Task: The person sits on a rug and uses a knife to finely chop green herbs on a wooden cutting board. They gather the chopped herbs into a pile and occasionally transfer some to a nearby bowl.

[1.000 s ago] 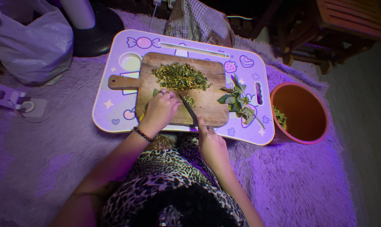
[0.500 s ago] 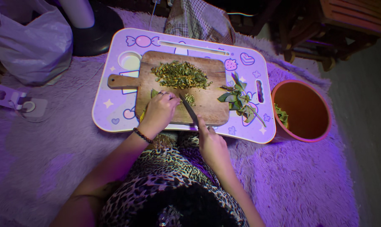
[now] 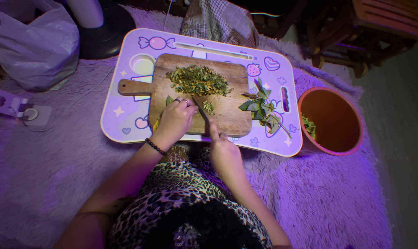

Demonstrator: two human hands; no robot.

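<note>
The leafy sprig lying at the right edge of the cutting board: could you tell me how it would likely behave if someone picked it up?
The leafy sprig would probably be very light and floppy, since its thin stem carries loose, curling leaves. Lifted by the stem, the leaves would likely droop. It looks unlikely to roll, as it sprawls flat, half on the wooden cutting board and half on the lap tray.

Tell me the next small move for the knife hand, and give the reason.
Probably one more cut down through the leaves. The right hand holds the knife with its blade over the cutting board, the left hand pins uncut leaves beside it, and only a few bits lie cut.
</note>
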